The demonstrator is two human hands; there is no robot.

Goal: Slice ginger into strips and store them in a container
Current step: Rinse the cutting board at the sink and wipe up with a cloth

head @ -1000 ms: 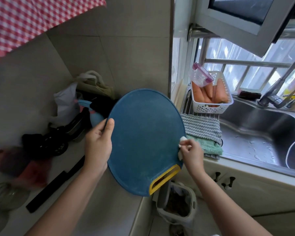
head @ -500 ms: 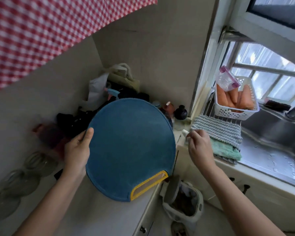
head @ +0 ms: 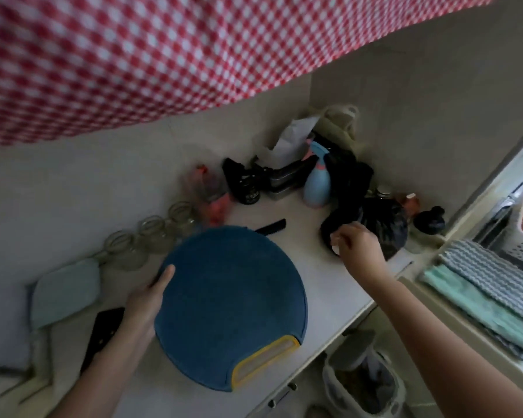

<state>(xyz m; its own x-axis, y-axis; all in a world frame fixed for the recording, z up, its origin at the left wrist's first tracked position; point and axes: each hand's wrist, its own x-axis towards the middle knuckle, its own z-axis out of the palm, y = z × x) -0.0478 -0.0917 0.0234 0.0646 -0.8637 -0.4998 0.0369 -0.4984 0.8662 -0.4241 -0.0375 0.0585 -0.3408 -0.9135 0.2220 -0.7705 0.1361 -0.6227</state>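
On the near counter, the blue cutting board is gripped at its left rim by the left hand, thumb on top; it looks stiff, light and smooth, best held by the rim or the yellow handle slot. The right hand pinches a small pale piece, perhaps ginger, beside the black bag. The glass jars crowd its far left, the counter's drop its near edge; open room lies rightward

Swung the round blue cutting board with the yellow handle left with the left hand, away from the sink, and lowered it nearly flat over the white counter. Moved the right hand off the board's edge to hover beside the black bag, fingers pinching a small white scrap.
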